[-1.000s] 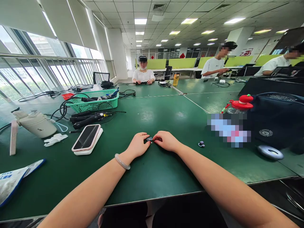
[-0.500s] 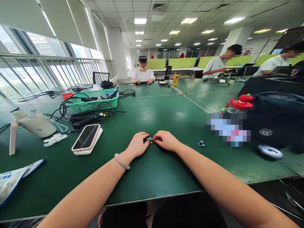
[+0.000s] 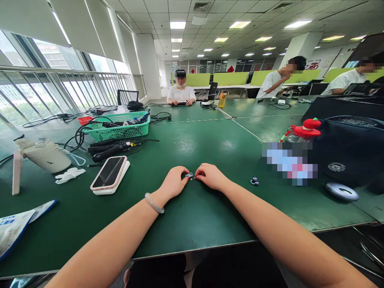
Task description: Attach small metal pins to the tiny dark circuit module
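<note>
Over the green table [image 3: 192,224], my left hand [image 3: 174,183] has its thumb and index finger closed on a small dark piece with pale markings [image 3: 189,175]. A pale bracelet [image 3: 154,203] circles that wrist. Just to the right of the piece, my right hand [image 3: 211,176] is closed in a pinch, its fingertips beside a tiny light bit [image 3: 193,178] at the piece's edge. Whether those fingertips grip anything is too small to tell. Further right on the table lies a small dark, shiny object [image 3: 254,181], apart from both hands.
To the left are a phone [image 3: 109,174] on a white case, a crumpled tissue [image 3: 70,175], a cream bottle [image 3: 49,156] and a green basket [image 3: 120,134] with cables. A red-lidded bottle [image 3: 306,131], dark bag [image 3: 354,148] and oval grey device [image 3: 342,191] stand right. Several people sit beyond.
My right hand has shifted slightly right, its fingertips a little further from the dark piece. My left hand stays in place. A person at the back right has raised a hand towards the head.
</note>
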`<state>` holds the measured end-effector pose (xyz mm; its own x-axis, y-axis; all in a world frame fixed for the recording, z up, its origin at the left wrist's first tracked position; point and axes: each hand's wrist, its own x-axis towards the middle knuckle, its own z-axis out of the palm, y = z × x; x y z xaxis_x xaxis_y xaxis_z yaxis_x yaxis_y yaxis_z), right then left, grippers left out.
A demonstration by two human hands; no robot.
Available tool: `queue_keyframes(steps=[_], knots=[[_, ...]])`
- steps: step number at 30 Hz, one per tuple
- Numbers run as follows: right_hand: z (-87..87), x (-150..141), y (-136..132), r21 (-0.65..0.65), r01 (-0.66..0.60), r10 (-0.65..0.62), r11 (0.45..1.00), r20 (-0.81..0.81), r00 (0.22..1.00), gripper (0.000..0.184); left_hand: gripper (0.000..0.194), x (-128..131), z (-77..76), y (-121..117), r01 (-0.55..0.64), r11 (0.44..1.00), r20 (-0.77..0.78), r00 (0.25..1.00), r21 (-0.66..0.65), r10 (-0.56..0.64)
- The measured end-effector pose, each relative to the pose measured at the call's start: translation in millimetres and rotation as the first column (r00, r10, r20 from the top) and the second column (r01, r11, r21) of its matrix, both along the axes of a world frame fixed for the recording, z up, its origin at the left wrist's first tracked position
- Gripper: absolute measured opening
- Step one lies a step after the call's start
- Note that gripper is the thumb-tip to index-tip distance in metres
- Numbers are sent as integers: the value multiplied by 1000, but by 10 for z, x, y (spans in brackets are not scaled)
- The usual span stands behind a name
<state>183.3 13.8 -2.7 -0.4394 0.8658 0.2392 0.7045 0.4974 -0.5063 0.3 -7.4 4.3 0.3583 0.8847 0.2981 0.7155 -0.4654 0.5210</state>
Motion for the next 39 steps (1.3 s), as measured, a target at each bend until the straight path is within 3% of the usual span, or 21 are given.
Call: queue_keyframes(steps=[15,28,34,39], knots=[[17,26,-55,21,-54,56,998,-155,986,9,19,-14,63,-22,-18,1000,-6,1000,-4,18],[37,-6,-106,270,-70,86,960,-48,995,10,21,24,95,-61,-17,995,3,1000,100,17],[52,-8,-126,346,-71,89,936,-39,995,12,20,1,84,-35,16,1000,182,983,-2,-15],[80,-6,-158,390,-70,123,918,-114,986,13,27,-17,21,29,184,955,501,864,-232,-44]])
